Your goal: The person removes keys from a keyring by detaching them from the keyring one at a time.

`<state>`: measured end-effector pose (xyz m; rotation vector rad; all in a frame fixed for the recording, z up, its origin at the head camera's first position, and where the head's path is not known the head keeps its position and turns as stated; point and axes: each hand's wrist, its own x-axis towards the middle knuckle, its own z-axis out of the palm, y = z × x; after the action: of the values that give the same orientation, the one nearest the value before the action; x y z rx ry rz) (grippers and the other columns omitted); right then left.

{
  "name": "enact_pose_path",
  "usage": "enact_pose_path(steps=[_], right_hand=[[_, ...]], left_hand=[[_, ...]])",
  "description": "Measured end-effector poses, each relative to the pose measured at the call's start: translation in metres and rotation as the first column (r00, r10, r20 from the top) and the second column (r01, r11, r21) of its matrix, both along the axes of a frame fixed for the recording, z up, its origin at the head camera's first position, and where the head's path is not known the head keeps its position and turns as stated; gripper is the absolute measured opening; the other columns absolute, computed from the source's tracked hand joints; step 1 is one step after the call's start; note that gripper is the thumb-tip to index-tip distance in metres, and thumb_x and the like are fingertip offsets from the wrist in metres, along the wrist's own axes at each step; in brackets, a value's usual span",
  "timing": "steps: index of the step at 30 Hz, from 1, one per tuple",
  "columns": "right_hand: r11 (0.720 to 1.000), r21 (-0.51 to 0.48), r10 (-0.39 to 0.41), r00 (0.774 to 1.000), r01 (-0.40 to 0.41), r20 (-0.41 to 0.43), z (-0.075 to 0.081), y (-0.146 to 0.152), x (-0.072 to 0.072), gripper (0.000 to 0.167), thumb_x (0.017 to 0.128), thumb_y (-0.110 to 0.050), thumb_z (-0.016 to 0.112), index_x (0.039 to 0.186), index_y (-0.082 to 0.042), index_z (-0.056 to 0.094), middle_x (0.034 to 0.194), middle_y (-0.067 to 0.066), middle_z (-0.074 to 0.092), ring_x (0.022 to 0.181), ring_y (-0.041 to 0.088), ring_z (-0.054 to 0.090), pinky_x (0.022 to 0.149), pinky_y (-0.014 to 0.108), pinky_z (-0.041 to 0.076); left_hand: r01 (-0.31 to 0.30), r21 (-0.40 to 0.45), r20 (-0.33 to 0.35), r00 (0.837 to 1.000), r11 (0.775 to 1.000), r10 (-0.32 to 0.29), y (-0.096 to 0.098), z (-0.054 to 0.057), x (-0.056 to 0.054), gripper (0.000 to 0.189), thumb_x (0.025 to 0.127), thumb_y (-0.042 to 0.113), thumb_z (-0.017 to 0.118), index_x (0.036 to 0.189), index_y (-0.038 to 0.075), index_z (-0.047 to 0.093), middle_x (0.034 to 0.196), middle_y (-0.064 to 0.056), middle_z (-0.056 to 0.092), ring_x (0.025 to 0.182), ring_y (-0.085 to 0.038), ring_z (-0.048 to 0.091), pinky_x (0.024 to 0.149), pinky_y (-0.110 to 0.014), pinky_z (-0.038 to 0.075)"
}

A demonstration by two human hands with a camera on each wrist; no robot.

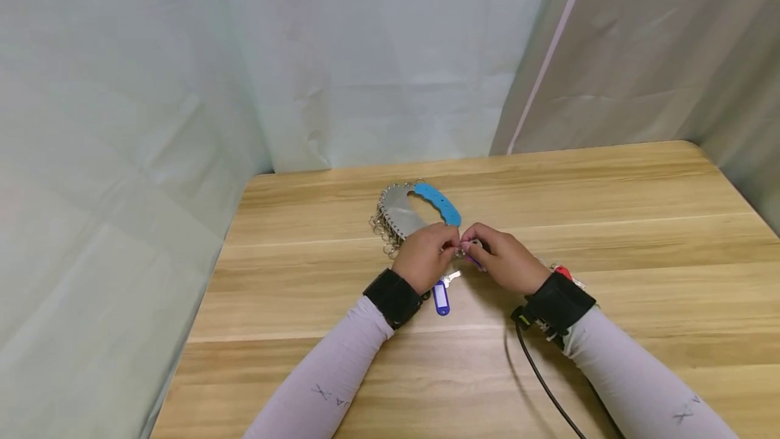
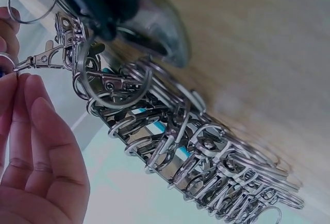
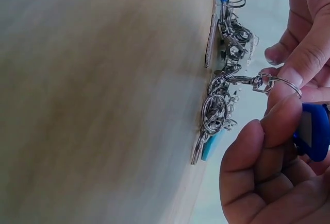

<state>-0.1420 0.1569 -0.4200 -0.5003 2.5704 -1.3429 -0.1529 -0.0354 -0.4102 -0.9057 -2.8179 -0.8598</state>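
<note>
A crescent-shaped metal key holder (image 1: 399, 208) with a blue grip (image 1: 440, 202) lies on the table, its outer edge lined with snap hooks and split rings (image 2: 206, 147). My left hand (image 1: 424, 256) pinches a split ring (image 3: 285, 84) by the holder's near end. That ring is linked to a snap hook (image 2: 49, 58). My right hand (image 1: 506, 261) meets it fingertip to fingertip, gripping a blue key tag (image 3: 313, 131) beside the same ring. Fingers partly hide the tag and the ring's join.
Near my left wrist, another blue key tag (image 1: 441, 298) lies with a key (image 1: 452, 278). A red tag (image 1: 562, 272) shows partly behind my right wrist strap. A black cable (image 1: 542, 381) runs from that strap. Pale curtains (image 1: 390, 53) stand behind the wooden table (image 1: 292, 297).
</note>
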Motion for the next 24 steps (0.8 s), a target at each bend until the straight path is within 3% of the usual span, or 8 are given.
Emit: enact_pose_path(steps=[8,15,24], right_hand=[[1.0,0.013,-0.018,1.0,0.018,-0.008,0.0034,-0.0032,0.0028,0.012,0.106,-0.024,0.053,0.102,-0.019,0.063,0.08,-0.001,0.059,0.069,0.015,0.052,0.063,0.028,0.044],[1.0,-0.02,0.009,1.0,-0.01,-0.015,0.0048,-0.0041,0.005,0.011,0.105,-0.015,0.054,0.104,-0.017,0.065,0.087,0.01,0.066,0.065,0.012,0.05,0.059,0.025,0.042],[1.0,-0.007,0.02,0.999,-0.02,-0.043,0.005,-0.0041,0.0047,0.01,0.104,-0.014,0.055,0.104,-0.015,0.065,0.087,0.01,0.066,0.064,0.011,0.05,0.06,0.025,0.042]], left_hand=[[-0.042,0.013,0.076,0.996,0.999,0.041,-0.0005,0.0013,0.0001,0.004,0.096,0.009,0.066,0.098,0.012,0.067,0.098,-0.002,0.07,0.09,-0.015,0.065,0.08,-0.03,0.053],[-0.081,0.025,0.061,0.995,0.996,0.079,-0.0007,-0.0006,-0.0007,0.005,0.095,0.01,0.066,0.098,0.013,0.068,0.095,-0.001,0.07,0.088,-0.014,0.065,0.079,-0.028,0.053],[-0.095,0.002,0.054,0.994,0.995,0.095,-0.0016,-0.0006,0.0001,0.005,0.097,0.012,0.064,0.094,0.013,0.067,0.087,-0.001,0.067,0.08,-0.014,0.06,0.073,-0.027,0.049]])
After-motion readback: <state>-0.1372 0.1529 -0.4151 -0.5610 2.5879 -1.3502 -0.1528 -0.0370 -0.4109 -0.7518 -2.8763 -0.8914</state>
